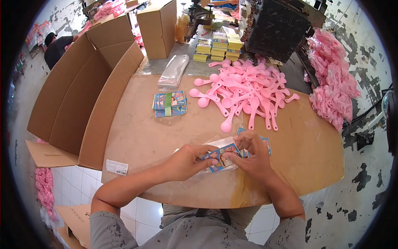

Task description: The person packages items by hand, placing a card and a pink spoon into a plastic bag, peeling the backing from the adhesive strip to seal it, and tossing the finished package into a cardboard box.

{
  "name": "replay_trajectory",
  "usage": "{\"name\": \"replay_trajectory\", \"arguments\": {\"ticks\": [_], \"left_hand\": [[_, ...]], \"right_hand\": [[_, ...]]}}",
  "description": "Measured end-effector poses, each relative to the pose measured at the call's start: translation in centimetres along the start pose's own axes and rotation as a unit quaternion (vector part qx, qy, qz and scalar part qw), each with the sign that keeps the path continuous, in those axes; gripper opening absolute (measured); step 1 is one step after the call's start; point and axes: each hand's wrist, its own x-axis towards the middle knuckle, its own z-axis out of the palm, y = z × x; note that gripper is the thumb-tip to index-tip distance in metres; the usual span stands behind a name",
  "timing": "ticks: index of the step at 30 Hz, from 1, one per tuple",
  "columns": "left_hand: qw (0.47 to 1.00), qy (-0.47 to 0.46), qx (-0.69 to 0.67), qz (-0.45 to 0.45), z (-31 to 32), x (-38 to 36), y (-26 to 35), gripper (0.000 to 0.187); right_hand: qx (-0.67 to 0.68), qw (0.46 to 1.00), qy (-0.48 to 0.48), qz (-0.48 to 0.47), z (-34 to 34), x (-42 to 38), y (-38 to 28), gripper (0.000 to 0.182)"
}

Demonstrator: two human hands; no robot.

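Near the table's front edge, both hands grip one blue printed card (224, 159). My left hand (188, 162) pinches its left end between thumb and fingers. At its right end, my right hand (253, 155) closes thumb and fingers on it. Under and around the card lies a clear plastic bag (215, 142), partly hidden by the hands. More blue cards (266, 145) lie just behind my right hand. Beyond, a big heap of pink measuring spoons (244, 89) spreads over the table. Left of the heap sits a stack of blue cards (170, 103) with a green band around it.
A large open cardboard box (89, 91) stands on the left. Flat clear bags (173, 71) lie behind the banded cards. Card stacks (219, 43) and a black box-like machine (275, 31) are at the back. Bagged pink items (333, 83) hang right. Another person (58, 50) is far left.
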Motion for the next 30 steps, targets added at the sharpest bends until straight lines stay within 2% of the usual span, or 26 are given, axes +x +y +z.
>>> {"name": "replay_trajectory", "arguments": {"ticks": [1,4,7,9,13,16,19,22,23,25,27,29,30], "left_hand": [[1.0,0.003,-0.02,-0.002,0.1,0.1,-0.2,0.034],[0.997,0.004,-0.074,-0.014,0.1,0.1,-0.5,0.034],[0.993,0.003,-0.113,-0.01,0.2,0.3,-0.8,0.032],[0.99,0.026,-0.139,0.026,0.4,0.4,-1.4,0.031],[0.982,0.014,-0.187,0.0,0.3,0.2,-0.9,0.031],[0.983,0.025,-0.183,0.007,0.3,0.0,-0.2,0.035],[0.99,0.006,-0.14,-0.001,-0.2,-0.2,-0.1,0.039],[0.992,-0.022,-0.124,-0.019,-0.6,-0.2,0.0,0.041],[0.99,-0.016,-0.142,-0.019,-0.4,-0.1,0.1,0.041],[0.987,-0.007,-0.16,-0.014,-0.5,0.0,-0.1,0.04],[0.987,-0.003,-0.161,-0.008,-0.5,0.2,-0.8,0.039],[0.987,0.0,-0.162,-0.015,-0.4,0.1,-0.5,0.038],[0.987,-0.003,-0.161,-0.016,-0.3,0.3,-0.4,0.038]], "right_hand": [[0.013,1.0,0.014,0.017,0.2,-0.1,0.4,0.036],[0.048,0.996,0.077,-0.017,0.8,-0.2,0.3,0.03],[0.074,0.994,0.086,-0.001,0.9,-0.4,0.4,0.024],[0.066,0.996,0.061,-0.004,0.6,-0.4,0.4,0.02],[0.006,0.999,-0.019,-0.038,0.3,-0.2,0.3,0.018],[0.008,0.998,-0.062,-0.011,0.6,-0.4,-0.9,0.02],[-0.05,0.989,-0.101,-0.1,0.1,0.4,-1.4,0.022],[0.024,0.994,-0.094,-0.048,-2.0,0.0,-1.9,0.013],[0.187,0.977,-0.105,-0.024,-3.3,-0.7,-1.9,0.019],[0.367,0.918,-0.126,-0.085,-4.2,-1.3,-4.5,0.027],[0.404,0.86,-0.202,-0.239,-4.2,-0.7,-10.6,0.041],[0.44,0.759,-0.303,-0.373,-4.2,0.0,-15.4,0.056],[0.444,0.762,-0.324,-0.342,-4.5,0.1,-17.3,0.054]]}}
